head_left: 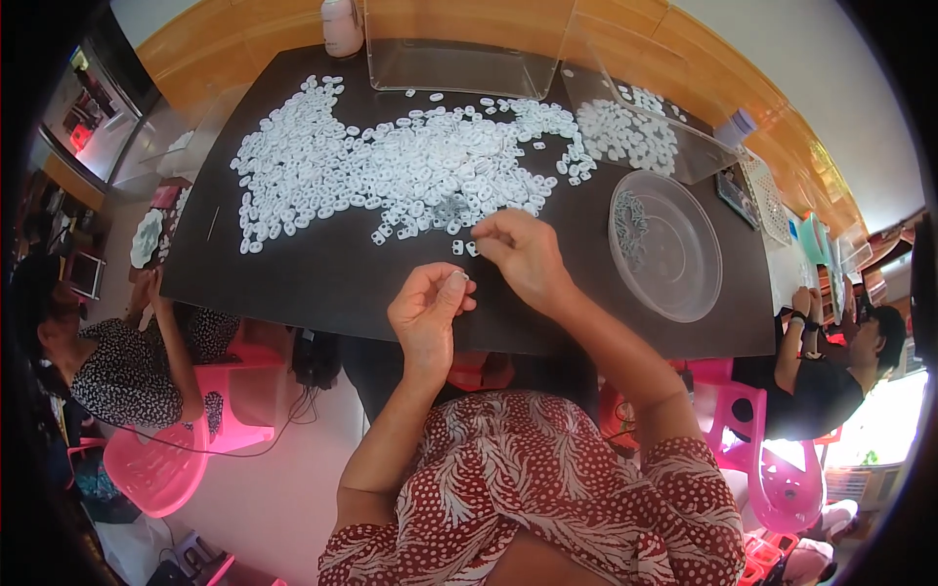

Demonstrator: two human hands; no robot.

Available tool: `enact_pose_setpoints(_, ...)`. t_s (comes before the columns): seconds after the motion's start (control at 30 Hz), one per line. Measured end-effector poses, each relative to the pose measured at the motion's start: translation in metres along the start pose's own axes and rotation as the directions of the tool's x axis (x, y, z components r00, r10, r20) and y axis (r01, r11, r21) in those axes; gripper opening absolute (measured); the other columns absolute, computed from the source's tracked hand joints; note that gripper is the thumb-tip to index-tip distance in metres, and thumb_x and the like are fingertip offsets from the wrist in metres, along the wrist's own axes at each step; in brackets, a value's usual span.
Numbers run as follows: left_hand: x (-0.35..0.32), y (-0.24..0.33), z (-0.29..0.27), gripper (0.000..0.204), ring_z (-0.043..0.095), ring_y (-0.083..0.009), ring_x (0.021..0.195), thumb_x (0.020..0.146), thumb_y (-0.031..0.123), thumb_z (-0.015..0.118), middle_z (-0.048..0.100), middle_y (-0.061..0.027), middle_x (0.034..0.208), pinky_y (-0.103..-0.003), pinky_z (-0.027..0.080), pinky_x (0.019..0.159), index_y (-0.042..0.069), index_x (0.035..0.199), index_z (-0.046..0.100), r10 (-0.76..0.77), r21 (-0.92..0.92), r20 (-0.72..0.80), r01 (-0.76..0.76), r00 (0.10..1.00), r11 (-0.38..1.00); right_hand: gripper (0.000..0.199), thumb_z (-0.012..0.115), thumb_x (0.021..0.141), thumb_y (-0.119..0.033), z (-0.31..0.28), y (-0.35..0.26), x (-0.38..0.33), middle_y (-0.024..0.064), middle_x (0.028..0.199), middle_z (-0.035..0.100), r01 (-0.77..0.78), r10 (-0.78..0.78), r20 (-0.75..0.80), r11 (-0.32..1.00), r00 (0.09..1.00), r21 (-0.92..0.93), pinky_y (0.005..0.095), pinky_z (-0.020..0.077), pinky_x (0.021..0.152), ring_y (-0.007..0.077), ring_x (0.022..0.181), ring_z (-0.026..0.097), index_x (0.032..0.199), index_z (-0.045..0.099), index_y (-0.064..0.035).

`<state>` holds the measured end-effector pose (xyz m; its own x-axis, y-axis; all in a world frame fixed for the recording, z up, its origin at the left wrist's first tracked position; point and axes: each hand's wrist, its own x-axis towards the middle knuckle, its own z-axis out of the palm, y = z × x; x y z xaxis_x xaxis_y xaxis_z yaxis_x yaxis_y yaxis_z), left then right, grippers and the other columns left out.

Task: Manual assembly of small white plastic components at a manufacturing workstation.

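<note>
My left hand (428,311) is closed near the front of the dark table, with a small white plastic piece pinched between thumb and fingers. Just above and to its right, my right hand (526,256) has its fingertips drawn together; whatever they hold, if anything, is too small to make out. Beside those fingertips lie a few loose white pieces (458,248). Beyond them spreads a wide heap of small white oval pieces with holes (430,156). A little clump of grey metal bits (450,208) sits at the heap's near edge.
A round clear plastic tray (684,283) at right holds small grey metal parts (630,225). Clear bins (459,73) stand at the back, near a pink bottle (342,29). A phone (738,198) lies far right. People sit at left (127,376) and right (831,361).
</note>
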<state>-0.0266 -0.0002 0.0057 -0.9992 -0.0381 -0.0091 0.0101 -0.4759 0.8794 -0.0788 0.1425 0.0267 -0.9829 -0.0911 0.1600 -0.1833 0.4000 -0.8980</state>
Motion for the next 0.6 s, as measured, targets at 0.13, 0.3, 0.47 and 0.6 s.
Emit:
enact_pose_setpoints(0.13,0.000,-0.003,-0.003,0.011,0.057,-0.0098,0.070,0.087,0.006,0.062,0.061,-0.0058,0.082,-0.021,0.047,0.060,-0.003,0.094,0.060,0.049,-0.010,-0.010,-0.049,0.999,0.999,0.008,0.066,0.073,-0.008,0.014,0.014,0.021,0.0100,0.074,0.061,0.282,-0.349,-0.084,0.857,0.933,-0.431,0.0365,0.0454,0.064,0.0265,0.074,0.058,0.079,0.064,-0.0031)
enact_pose_setpoints(0.3,-0.001,-0.006,-0.003,0.011,0.057,-0.0108,0.063,0.086,0.006,0.062,0.062,-0.0079,0.078,-0.021,0.046,0.057,-0.003,0.092,0.061,0.094,-0.013,-0.041,-0.095,0.995,0.995,0.008,0.066,0.073,-0.010,0.027,0.025,0.034,0.0112,0.070,0.058,0.306,-0.405,-0.048,0.758,0.913,-0.577,0.0416,0.0435,0.062,0.0309,0.075,0.056,0.072,0.061,-0.0043)
enact_pose_setpoints(0.47,-0.002,-0.004,-0.003,0.011,0.058,-0.0113,0.065,0.086,0.006,0.061,0.062,-0.0079,0.078,-0.021,0.048,0.058,-0.004,0.092,0.061,0.092,-0.023,-0.037,-0.093,0.995,0.995,0.008,0.062,0.074,-0.007,0.029,0.029,0.041,0.0130,0.069,0.057,0.372,-0.459,0.008,0.710,0.888,-0.598,0.0430,0.0432,0.061,0.0333,0.071,0.055,0.068,0.058,-0.0035)
enact_pose_setpoints(0.6,-0.002,-0.006,-0.005,0.011,0.059,-0.0114,0.066,0.087,0.006,0.061,0.062,-0.0080,0.079,-0.022,0.048,0.058,-0.004,0.092,0.061,0.096,-0.024,-0.035,-0.097,0.995,0.995,0.007,0.061,0.074,-0.006,0.028,0.029,0.043,0.0139,0.069,0.057,0.403,-0.480,0.015,0.718,0.877,-0.568,0.0437,0.0429,0.060,0.0340,0.070,0.055,0.069,0.057,-0.0029)
